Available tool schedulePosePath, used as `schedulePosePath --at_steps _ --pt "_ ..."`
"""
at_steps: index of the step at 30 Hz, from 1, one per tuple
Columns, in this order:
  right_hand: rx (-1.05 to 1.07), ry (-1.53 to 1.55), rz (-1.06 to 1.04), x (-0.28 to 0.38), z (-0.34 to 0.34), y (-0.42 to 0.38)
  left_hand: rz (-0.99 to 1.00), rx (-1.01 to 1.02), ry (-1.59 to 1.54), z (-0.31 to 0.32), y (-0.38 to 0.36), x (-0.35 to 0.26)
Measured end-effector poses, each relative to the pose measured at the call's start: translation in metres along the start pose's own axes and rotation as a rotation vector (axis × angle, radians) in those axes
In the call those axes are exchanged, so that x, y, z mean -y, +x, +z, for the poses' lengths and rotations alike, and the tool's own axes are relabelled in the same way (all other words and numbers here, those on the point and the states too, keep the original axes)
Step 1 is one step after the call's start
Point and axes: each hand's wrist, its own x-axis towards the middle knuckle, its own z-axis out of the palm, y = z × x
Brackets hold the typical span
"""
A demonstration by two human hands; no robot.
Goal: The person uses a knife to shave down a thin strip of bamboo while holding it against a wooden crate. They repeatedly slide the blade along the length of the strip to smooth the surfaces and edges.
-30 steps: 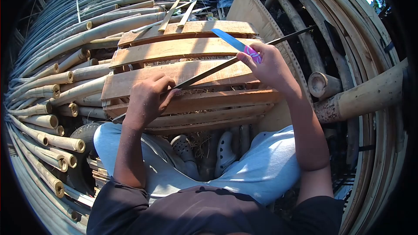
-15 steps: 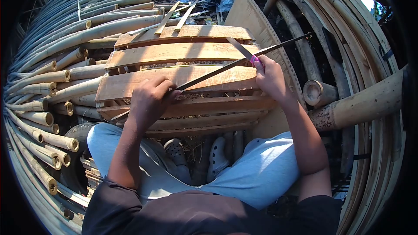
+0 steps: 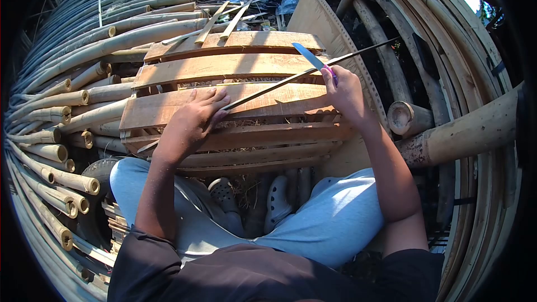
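Centre of frame: a thin bamboo strip (image 3: 291, 78) ran diagonally from lower left to upper right across a slatted wooden pallet (image 3: 184, 70), its near part pinned under the left hand (image 3: 193, 120), whose fingers lay flat and spread. Right of centre, the right hand (image 3: 345, 92) was closed around a pink-handled knife (image 3: 313, 60), blade resting against the strip. Stacked bamboo poles (image 3: 61, 100) filled the left side; a cut bamboo stump (image 3: 404, 117) stood at right.

Seated person, seen from above: dark short-sleeved shirt (image 3: 268, 274) and light blue-grey trousers (image 3: 330, 218). Perforated grey clogs (image 3: 278, 197) on both feet. Forearms bare.
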Motion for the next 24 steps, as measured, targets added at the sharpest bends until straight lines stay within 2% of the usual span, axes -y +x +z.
schedulePosePath --at_steps 2,5,6,7,10,12,13,14,16,18,21,23,24 --pt "-0.017 0.072 0.128 -0.009 -0.003 0.008 -0.058 0.058 -0.052 -0.003 0.001 -0.002" --pt "-0.08 0.026 0.087 0.004 0.008 0.0 -0.035 0.018 -0.015 -0.002 0.001 -0.004" --pt "-0.028 0.074 0.134 0.033 0.008 -0.012 -0.032 0.017 -0.02 -0.002 0.001 -0.005" --pt "0.025 0.058 0.031 0.038 0.019 -0.019 -0.055 0.024 -0.04 -0.003 0.001 -0.008" --pt "0.105 0.065 0.05 0.051 0.017 -0.02 -0.11 0.05 -0.067 -0.005 0.003 -0.009" --pt "-0.028 -0.003 0.101 0.025 0.012 -0.003 -0.151 0.068 -0.079 -0.004 0.003 -0.006" --pt "-0.1 -0.034 0.092 0.016 0.008 0.003 -0.093 0.0 -0.035 -0.002 0.003 -0.004" --pt "-0.096 -0.035 0.093 0.012 0.009 0.003 -0.036 -0.068 0.008 -0.001 0.002 -0.003" --pt "-0.1 -0.06 0.151 0.017 0.005 0.006 -0.09 -0.01 -0.049 -0.006 0.004 -0.011" --pt "-0.004 -0.018 0.131 0.037 0.016 -0.01 -0.146 0.049 -0.104 -0.005 0.005 -0.016" --pt "0.068 -0.012 0.071 0.049 0.024 -0.018 -0.07 -0.028 -0.102 0.004 0.004 -0.014" --pt "0.157 0.09 0.266 0.062 0.014 -0.016 -0.033 -0.025 -0.116 0.004 0.005 -0.009" --pt "0.133 0.089 0.262 0.057 0.017 -0.013 -0.034 -0.028 -0.116 0.004 0.003 -0.006"
